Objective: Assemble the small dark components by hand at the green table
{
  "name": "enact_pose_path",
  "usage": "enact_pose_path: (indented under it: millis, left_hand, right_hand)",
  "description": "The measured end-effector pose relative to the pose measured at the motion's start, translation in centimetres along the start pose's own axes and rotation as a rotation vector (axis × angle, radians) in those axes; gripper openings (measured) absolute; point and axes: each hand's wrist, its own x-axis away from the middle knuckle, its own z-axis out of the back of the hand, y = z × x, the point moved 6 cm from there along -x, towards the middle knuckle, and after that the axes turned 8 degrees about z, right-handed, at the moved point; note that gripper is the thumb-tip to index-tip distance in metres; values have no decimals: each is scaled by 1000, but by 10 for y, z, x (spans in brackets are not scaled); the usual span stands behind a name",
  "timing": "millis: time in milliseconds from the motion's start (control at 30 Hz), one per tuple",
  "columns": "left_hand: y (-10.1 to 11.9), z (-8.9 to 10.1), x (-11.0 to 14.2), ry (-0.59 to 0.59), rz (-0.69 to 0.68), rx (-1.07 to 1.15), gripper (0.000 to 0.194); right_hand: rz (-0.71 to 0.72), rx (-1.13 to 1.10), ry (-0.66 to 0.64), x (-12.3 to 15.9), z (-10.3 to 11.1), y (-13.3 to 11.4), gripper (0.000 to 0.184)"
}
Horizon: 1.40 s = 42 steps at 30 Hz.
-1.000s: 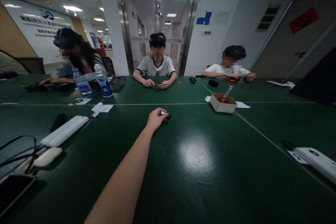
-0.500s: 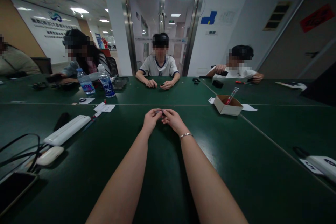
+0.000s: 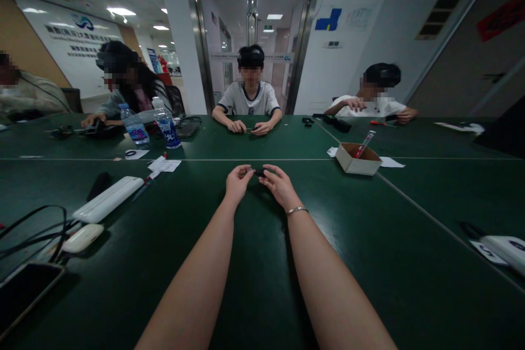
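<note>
Clamping fingers of left hand [image 3: 238, 183] and right hand [image 3: 281, 186] on a black object [image 3: 259, 173], label [image 3: 488, 252] at right reading "5" or "S"

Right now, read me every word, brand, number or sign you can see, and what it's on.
"5", possibly "S": white card at the right.
Wall sign: Chinese characters and smaller lines, too blurred to read.
Bottle labels, glass-door strip, green sign, wall sheet, red paper: too small or blurred to read.
Small black thing being held: nothing readable.
</note>
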Motion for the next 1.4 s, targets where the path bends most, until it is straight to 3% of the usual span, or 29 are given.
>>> enact_pose_path:
  millis: [467, 1400]
  left_hand:
    - [7, 0, 5, -9, -66, -25, 18]
    - [2, 5, 4, 44, -12, -129, 22]
  right_hand:
    - [-19, 13, -5, -2, 4, 5, 36]
    - [-35, 36, -13, 1, 1, 3, 31]
